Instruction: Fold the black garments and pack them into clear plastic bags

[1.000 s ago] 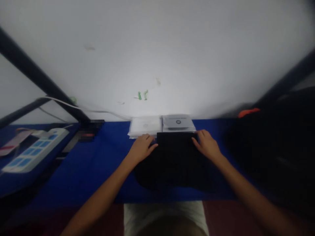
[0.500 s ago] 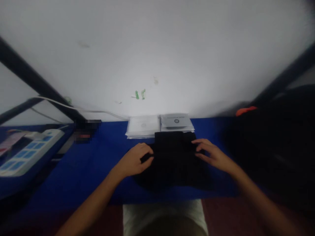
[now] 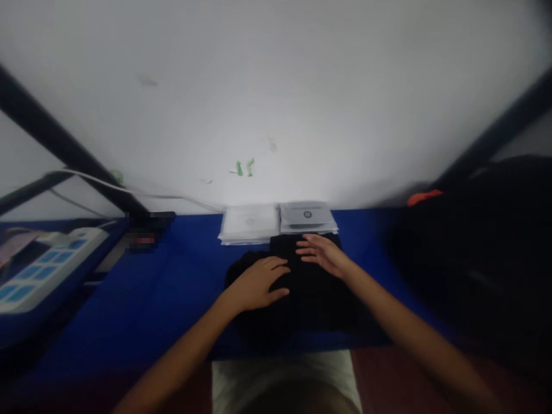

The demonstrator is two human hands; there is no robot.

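A black folded cloth (image 3: 314, 302) lies on the blue table cover (image 3: 164, 287) in front of me. My left hand (image 3: 259, 282) rests flat on its left part, fingers stretched out. On the cloth's far edge lies my right hand (image 3: 321, 253), open too, fingers pointing left. Neither hand grips anything. Just behind the cloth, against the wall, sit two stacks of white packets (image 3: 276, 221).
A white and blue power strip (image 3: 41, 276) lies at the left, with a white cable (image 3: 129, 190) along the wall. Black metal bars (image 3: 64, 155) slant at both sides. A large black heap with an orange tag (image 3: 478, 253) fills the right.
Both hands have moved from the cloth's outer edges toward its middle. The cloth now looks narrower, with a fold bulging at the left.
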